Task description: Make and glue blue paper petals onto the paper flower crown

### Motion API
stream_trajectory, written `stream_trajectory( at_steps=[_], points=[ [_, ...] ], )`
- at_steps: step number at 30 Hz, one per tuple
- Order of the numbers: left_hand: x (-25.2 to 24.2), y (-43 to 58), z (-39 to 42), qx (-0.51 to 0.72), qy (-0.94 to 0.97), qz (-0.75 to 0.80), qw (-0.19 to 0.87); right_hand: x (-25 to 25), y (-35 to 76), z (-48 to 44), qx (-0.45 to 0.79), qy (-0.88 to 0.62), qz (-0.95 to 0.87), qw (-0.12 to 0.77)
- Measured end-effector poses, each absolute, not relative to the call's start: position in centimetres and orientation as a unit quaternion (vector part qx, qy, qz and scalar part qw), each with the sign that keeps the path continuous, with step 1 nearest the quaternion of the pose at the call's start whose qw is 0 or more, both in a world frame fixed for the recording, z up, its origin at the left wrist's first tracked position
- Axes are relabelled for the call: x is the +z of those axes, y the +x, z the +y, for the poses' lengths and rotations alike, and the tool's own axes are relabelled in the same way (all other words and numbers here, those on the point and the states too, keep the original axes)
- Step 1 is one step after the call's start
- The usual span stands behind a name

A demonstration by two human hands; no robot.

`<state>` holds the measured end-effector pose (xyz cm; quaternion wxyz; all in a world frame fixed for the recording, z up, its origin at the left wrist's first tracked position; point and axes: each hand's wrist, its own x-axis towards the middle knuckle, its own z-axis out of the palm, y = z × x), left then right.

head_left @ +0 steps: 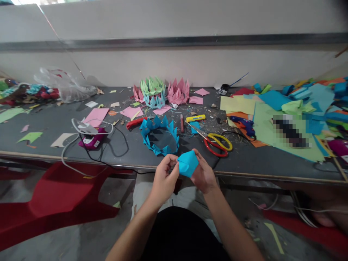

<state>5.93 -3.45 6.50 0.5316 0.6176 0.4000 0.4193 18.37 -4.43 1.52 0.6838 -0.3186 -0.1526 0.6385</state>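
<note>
A folded piece of blue paper [188, 163] is held between both hands, just in front of the table's near edge. My left hand [166, 177] pinches its left side with thumb and fingers. Along its right side my right hand [204, 174] grips it, some fingers hidden behind the paper. Just beyond the hands lies a blue paper crown [160, 137] with pointed tips, forming a ring. Right of it are scissors [216, 144] with red and yellow handles, a yellow glue stick [195, 118] and a small blue paper scrap [195, 127].
Green, pink and light-blue paper crowns [152, 88] stand by the wall. A red-handled cutter [136, 122] lies left of the blue crown. A blue glue gun [243, 125] and coloured sheets [261, 125] cover the right. A purple power strip [92, 139] with cords sits left, above red stools [62, 188].
</note>
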Motion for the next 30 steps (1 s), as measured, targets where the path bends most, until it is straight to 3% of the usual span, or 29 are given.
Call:
stream_trajectory(
  at_steps=[4,8,11,19,30],
  points=[
    [6.7,5.6,-3.5,0.389,0.671,0.409,0.48,1.6,18.5,-4.7,0.566,-0.401,-0.277,0.666],
    [6.8,5.4,-3.4,0.357,0.806,0.387,0.268,2.9,18.6,-5.8,0.462,-0.425,-0.422,0.654],
    [6.9,5.6,-3.5,0.331,0.848,0.368,0.192,4.0,18.3,-6.5,0.432,-0.453,-0.482,0.613],
    [7.2,6.2,-4.1,0.32,0.816,0.403,0.265,3.1,17.4,-6.5,0.504,-0.39,-0.366,0.678],
    [7.3,6.5,-4.2,0.316,0.781,0.431,0.325,3.1,17.1,-6.4,0.548,-0.379,-0.282,0.691]
  ],
)
